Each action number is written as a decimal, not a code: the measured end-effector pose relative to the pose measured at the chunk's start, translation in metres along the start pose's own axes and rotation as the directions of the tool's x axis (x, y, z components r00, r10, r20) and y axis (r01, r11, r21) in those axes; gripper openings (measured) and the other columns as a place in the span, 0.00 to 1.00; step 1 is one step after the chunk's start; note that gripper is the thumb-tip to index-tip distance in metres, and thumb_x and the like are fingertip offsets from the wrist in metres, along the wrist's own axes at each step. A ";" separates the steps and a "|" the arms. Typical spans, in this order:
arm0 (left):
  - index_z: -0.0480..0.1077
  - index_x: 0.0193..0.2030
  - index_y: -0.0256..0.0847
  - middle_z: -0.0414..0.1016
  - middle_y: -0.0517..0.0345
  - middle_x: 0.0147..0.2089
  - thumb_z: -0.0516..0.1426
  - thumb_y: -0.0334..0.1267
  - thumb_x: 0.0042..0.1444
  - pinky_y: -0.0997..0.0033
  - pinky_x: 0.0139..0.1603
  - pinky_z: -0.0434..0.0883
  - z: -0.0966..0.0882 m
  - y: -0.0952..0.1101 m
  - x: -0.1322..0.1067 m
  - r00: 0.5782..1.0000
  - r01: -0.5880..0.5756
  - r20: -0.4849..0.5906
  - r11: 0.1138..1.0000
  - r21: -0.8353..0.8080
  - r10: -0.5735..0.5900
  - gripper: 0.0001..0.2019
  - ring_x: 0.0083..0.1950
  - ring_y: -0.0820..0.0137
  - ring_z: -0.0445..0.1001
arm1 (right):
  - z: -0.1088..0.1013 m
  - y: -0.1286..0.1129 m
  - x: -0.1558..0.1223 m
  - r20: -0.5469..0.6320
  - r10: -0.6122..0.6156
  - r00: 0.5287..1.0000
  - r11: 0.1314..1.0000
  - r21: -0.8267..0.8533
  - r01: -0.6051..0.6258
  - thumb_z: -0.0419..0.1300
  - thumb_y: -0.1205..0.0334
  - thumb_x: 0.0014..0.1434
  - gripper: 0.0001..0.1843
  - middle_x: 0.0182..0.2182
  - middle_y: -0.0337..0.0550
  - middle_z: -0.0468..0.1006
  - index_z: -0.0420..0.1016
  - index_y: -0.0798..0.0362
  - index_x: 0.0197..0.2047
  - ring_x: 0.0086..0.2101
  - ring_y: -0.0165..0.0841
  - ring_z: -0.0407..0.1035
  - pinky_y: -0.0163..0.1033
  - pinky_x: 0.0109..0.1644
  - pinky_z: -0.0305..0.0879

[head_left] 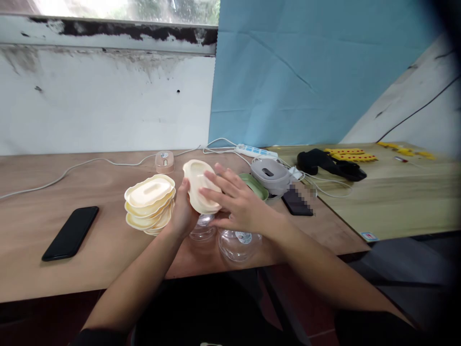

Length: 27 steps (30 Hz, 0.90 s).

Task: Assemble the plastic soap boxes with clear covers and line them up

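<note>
Left hand: the left hand (184,211) grasps the cream dish by its near left edge, thumb upright along the rim.
Right hand: the right hand (243,202) is spread, its fingers extended across the dish's face and not closed round it; how firmly they press cannot be told.
Cream dish: the cream dish (196,181), wavy-rimmed, is tilted between the two hands, raised above the desk (111,192).
Stack: to the left of the left hand, several similar pieces form a cream stack (149,194), slightly askew.
Clear vessels: a round clear container (239,245) with a label sits below the right hand; a smaller clear container (202,233) sits beside it, partly covered by the hands.
Beyond the right hand: a green tray (257,185), partly hidden, lies next to a grey dish (272,173) with a dark slot.
Rear edge: a small pink box (164,166) and a white power strip (256,152) lie near the wall.
Left side: a black phone (71,234) lies flat, well apart from the hands.
</note>
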<state>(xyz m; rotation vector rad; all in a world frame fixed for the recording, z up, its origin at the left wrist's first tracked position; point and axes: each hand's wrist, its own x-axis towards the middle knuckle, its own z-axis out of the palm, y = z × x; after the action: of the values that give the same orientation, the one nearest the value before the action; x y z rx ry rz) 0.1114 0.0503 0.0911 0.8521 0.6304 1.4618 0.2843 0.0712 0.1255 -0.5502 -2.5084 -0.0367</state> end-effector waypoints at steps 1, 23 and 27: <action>0.67 0.62 0.37 0.79 0.44 0.53 0.47 0.62 0.64 0.54 0.56 0.74 0.001 0.001 -0.001 0.999 0.040 0.026 0.999 -0.011 -0.040 0.33 0.59 0.54 0.76 | 0.006 0.000 0.004 0.001 -0.051 0.999 0.999 -0.006 0.051 0.65 0.47 0.60 0.35 0.70 0.44 0.62 0.63 0.40 0.69 0.71 0.50 0.49 0.64 0.72 0.50; 0.74 0.55 0.44 0.74 0.49 0.61 0.52 0.59 0.65 0.51 0.66 0.65 -0.113 0.072 -0.044 0.597 -0.442 0.050 0.275 0.854 0.801 0.25 0.65 0.56 0.69 | 0.067 -0.022 0.119 0.008 -0.135 0.991 0.990 -0.036 0.136 0.53 0.44 0.69 0.23 0.50 0.49 0.81 0.76 0.51 0.55 0.53 0.44 0.72 0.50 0.58 0.66; 0.69 0.62 0.39 0.68 0.42 0.68 0.45 0.67 0.64 0.49 0.70 0.59 -0.151 0.075 -0.034 0.769 -0.264 -0.076 0.423 0.867 0.634 0.36 0.69 0.52 0.65 | 0.099 -0.043 0.138 0.093 -0.188 0.978 0.981 -0.037 0.192 0.54 0.34 0.65 0.30 0.45 0.51 0.82 0.78 0.51 0.49 0.48 0.44 0.74 0.49 0.53 0.66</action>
<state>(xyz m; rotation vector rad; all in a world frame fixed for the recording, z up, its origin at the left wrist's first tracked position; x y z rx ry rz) -0.0562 0.0273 0.0608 1.5815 1.5925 1.8787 0.1109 0.0986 0.1200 -0.3342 -2.6457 -0.1453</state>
